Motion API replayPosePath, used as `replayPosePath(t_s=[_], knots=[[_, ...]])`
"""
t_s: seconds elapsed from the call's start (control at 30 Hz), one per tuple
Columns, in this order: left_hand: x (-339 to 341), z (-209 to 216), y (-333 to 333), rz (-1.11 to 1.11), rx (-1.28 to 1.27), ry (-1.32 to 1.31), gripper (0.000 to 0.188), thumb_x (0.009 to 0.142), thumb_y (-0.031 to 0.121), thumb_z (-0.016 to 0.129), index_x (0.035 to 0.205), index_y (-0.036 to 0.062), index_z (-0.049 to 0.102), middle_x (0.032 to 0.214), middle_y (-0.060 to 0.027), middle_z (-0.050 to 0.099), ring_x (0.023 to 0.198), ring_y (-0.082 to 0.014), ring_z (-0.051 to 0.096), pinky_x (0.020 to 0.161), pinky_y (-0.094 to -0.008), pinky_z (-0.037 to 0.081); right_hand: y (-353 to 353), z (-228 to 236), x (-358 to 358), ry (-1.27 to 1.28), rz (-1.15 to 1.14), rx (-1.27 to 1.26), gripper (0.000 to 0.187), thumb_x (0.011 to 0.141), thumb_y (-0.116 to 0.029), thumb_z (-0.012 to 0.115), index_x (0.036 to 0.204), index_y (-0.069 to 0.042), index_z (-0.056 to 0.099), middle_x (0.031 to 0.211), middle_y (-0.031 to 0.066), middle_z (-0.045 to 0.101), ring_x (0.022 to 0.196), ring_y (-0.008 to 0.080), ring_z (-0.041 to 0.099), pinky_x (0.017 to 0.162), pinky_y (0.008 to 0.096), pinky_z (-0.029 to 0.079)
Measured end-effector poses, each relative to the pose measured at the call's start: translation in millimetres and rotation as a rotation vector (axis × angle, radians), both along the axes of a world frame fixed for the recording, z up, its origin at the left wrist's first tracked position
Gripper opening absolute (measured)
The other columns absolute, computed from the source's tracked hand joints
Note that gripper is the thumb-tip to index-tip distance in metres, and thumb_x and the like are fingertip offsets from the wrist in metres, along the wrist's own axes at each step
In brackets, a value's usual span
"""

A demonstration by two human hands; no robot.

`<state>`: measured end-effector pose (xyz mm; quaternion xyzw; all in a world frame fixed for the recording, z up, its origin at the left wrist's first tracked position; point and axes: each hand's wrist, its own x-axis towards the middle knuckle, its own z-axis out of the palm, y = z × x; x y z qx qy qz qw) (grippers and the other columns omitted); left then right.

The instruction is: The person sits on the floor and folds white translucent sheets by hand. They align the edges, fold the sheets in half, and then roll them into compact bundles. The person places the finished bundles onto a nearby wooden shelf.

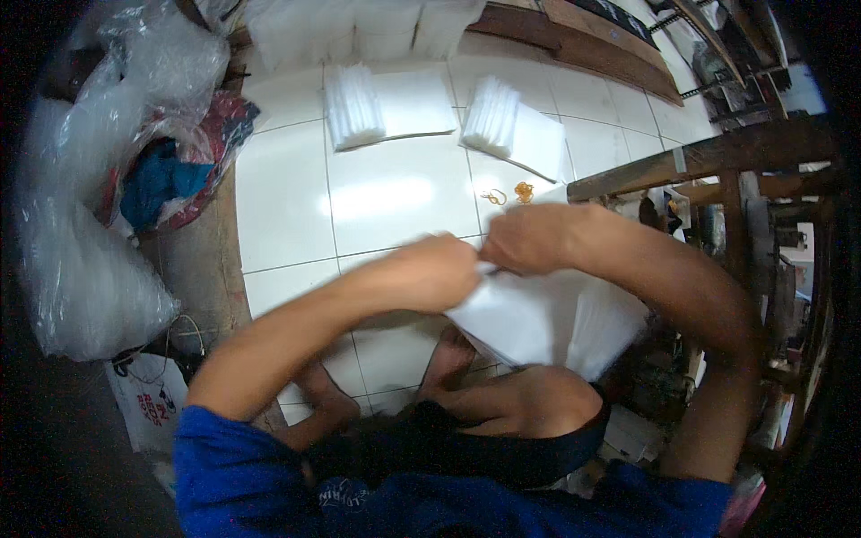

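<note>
My left hand [446,272] and my right hand [535,238] meet above my raised knee, both with curled fingers and slightly blurred. Between them they grip the upper corner of a stack of thin white sheets [525,314]. The stack slants down to the right over my knee, its far part fanned into loose layers. What the fingertips pinch is hidden. On the tiles just beyond my right hand lie a small heap of yellow-brown rubber bands [525,191] and a few loose rubber bands [493,196].
Two more white sheet stacks [417,103] [538,143] lie on the tiled floor [287,193], each with a folded bundle on its left. Clear plastic bags [90,269] and cloth [161,184] crowd the left. A wooden frame [700,161] stands close on the right.
</note>
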<state>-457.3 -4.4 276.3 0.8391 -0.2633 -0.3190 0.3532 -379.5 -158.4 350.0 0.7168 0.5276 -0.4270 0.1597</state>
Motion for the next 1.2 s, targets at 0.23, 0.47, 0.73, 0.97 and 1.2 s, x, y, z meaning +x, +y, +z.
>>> replayPosePath(t_s=[0.23, 0.47, 0.73, 0.97, 1.2], knots=[[-63, 176, 107, 0.388, 0.788, -0.616, 0.042, 0.076, 0.005, 0.069, 0.118, 0.0025, 0.063, 0.084, -0.0205, 0.062, 0.088, -0.0413, 0.057, 0.078, -0.0506, 0.046, 117, 69, 0, -0.278, 0.129, 0.890, 0.016, 0.085, -0.021, 0.062, 0.091, -0.012, 0.075, 0.093, 0.0128, 0.073, 0.091, 0.0328, 0.071, 0.075, 0.0459, 0.058], [-50, 106, 102, 0.397, 0.748, -0.513, 0.029, 0.085, 0.015, 0.062, 0.109, 0.0001, 0.063, 0.089, -0.0236, 0.065, 0.085, -0.0429, 0.061, 0.079, -0.0517, 0.048, 116, 30, -2, -0.584, 0.234, 1.431, 0.019, 0.081, -0.026, 0.061, 0.068, -0.013, 0.068, 0.077, 0.0086, 0.068, 0.079, 0.0270, 0.067, 0.072, 0.0426, 0.054], [-49, -51, -49, -0.167, 0.115, -0.001, 0.037, 0.094, 0.030, 0.053, 0.092, -0.0039, 0.067, 0.082, -0.0283, 0.068, 0.080, -0.0454, 0.067, 0.078, -0.0541, 0.052, -46, -82, -50, 0.118, -0.055, 0.016, 0.023, 0.084, -0.016, 0.060, 0.098, -0.005, 0.074, 0.103, 0.0187, 0.072, 0.098, 0.0357, 0.069, 0.083, 0.0466, 0.055], [5, 63, -13, -0.058, 0.297, -0.116, 0.037, 0.088, 0.031, 0.058, 0.087, -0.0041, 0.069, 0.081, -0.0280, 0.068, 0.078, -0.0446, 0.067, 0.079, -0.0512, 0.054, -10, -1, -14, -0.018, -0.168, 0.080, 0.021, 0.086, -0.014, 0.062, 0.101, -0.003, 0.073, 0.101, 0.0205, 0.071, 0.100, 0.0362, 0.068, 0.084, 0.0464, 0.055], [30, 87, 20, 0.232, 0.259, -0.445, 0.019, 0.081, 0.013, 0.063, 0.084, -0.0051, 0.066, 0.075, -0.0275, 0.066, 0.077, -0.0443, 0.067, 0.075, -0.0495, 0.055, 12, 49, 11, -0.223, -0.268, 0.312, 0.019, 0.084, -0.013, 0.067, 0.100, -0.002, 0.070, 0.092, 0.0203, 0.071, 0.086, 0.0372, 0.069, 0.077, 0.0452, 0.055]])
